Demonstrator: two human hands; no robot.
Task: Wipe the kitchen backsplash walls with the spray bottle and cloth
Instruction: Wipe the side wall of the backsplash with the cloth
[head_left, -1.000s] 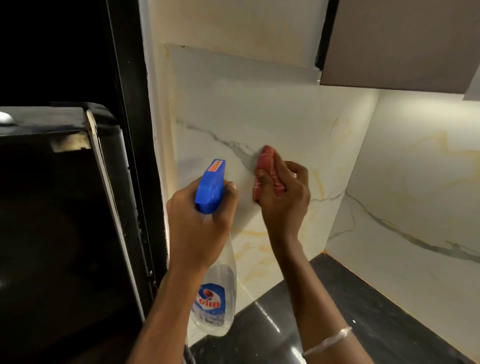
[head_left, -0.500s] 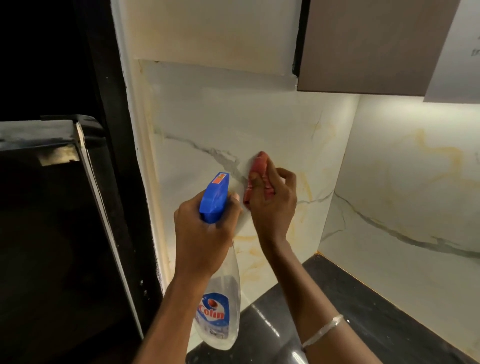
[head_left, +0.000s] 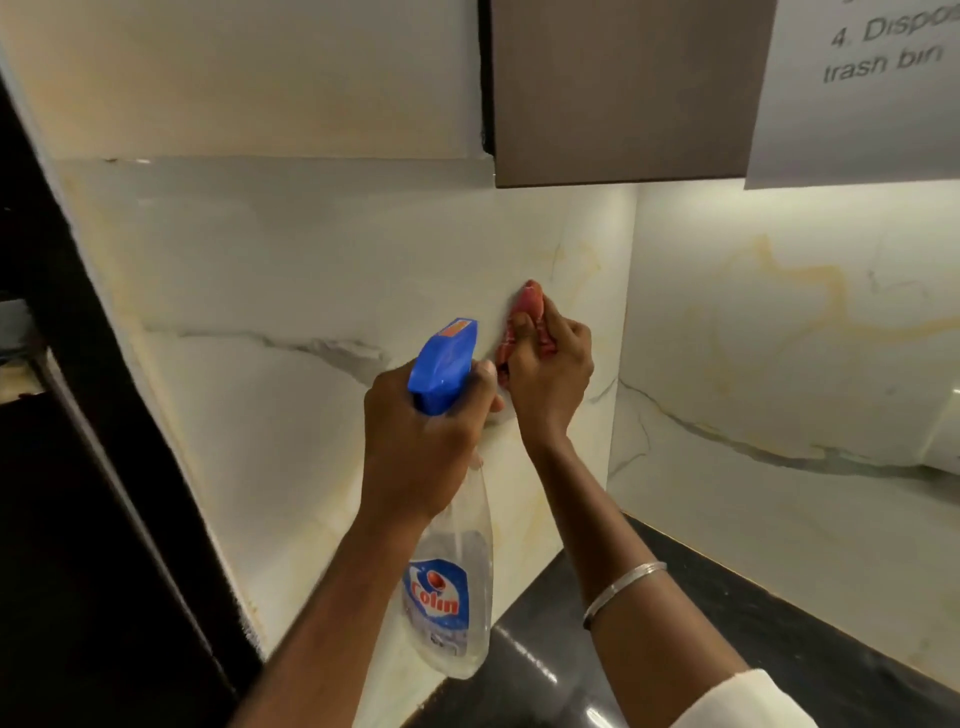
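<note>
Against the white, grey-veined backsplash (head_left: 291, 270), a crumpled red cloth (head_left: 525, 312) is pressed by the right hand (head_left: 553, 379), whose fingers are curled round it. Just left of it, a spray bottle (head_left: 457, 571) is gripped at the neck by the left hand (head_left: 415, 447). A blue trigger head (head_left: 444, 364) with an orange sticker is seen above a clear body, which hangs over the dark countertop (head_left: 727, 649). "Colin" is printed in red on its blue label (head_left: 436, 597). On a grey sheet (head_left: 857, 93) beside the brown cabinet (head_left: 623, 93), "4. Dispo" and "trash bin" can be read.
</note>
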